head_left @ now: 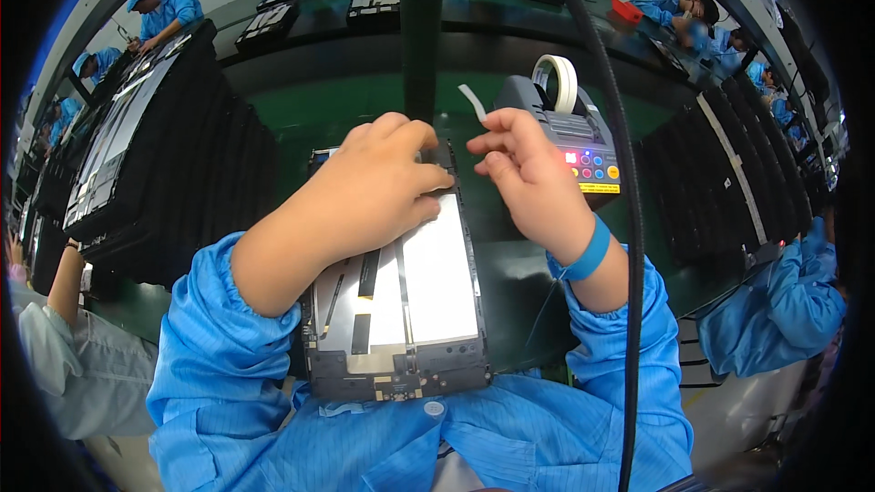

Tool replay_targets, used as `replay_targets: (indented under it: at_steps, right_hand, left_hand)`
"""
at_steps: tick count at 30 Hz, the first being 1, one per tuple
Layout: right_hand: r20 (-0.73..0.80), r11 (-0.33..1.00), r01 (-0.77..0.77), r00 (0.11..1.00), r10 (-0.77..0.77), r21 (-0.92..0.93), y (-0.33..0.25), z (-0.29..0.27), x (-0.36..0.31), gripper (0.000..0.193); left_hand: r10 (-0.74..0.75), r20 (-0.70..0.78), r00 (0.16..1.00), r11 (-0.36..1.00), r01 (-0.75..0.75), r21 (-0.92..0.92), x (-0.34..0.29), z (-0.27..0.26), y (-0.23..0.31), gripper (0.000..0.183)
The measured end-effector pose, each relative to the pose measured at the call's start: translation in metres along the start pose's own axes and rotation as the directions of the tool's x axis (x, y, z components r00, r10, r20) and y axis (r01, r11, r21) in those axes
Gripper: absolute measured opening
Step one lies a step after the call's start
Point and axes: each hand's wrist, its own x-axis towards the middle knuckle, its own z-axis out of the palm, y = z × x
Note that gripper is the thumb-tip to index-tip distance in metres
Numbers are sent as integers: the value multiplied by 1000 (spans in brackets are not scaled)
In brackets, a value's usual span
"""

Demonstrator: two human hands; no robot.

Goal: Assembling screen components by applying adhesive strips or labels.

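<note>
An opened tablet-like device [437, 264] lies in front of me, its silver battery panels and dark circuit board showing. Over its far part rests my left hand [378, 178], fingers bent and apart, the tips touching the device near its right edge. What lies under that palm is hidden. To the right of the device, my right hand [533, 169] is raised with a short strip of whitish tape [471, 101] at its index fingertip. Just beyond this hand stands a grey tape dispenser [592, 132] with a lit display, carrying a roll of cream tape [565, 84].
Tall stacks of black trays stand on the left [182, 164] and the right [720, 173] of the green bench [519, 282]. A black cable [629, 246] hangs down right of my right hand. Co-workers in blue sit across the bench and at both sides.
</note>
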Motion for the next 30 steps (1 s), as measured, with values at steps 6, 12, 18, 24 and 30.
replay_targets:
  at_steps: [6, 12, 18, 24, 30]
  right_hand:
    - [282, 951, 163, 956, -86, -264, -12, 1, 1, 43]
    - [334, 781, 433, 893, -302, -450, -4, 4, -5, 42]
    - [343, 921, 248, 929, -138, -301, -25, -14, 17, 13]
    - [587, 938, 127, 804, 93, -322, -5, -7, 58, 13]
    - [654, 923, 67, 725, 215, -378, -3, -4, 69, 15]
  left_hand:
    - [-74, 3, 997, 997, 74, 24, -11, 0, -3, 28]
    - [-98, -9, 995, 995, 98, 30, -10, 3, -9, 28]
    - [-119, -23, 993, 993, 118, -23, -14, 8, -20, 27]
    - [-195, 12, 981, 970, 195, -143, -12, 12, -24, 22]
    - [-268, -34, 963, 933, 250, -259, -5, 22, -38, 22]
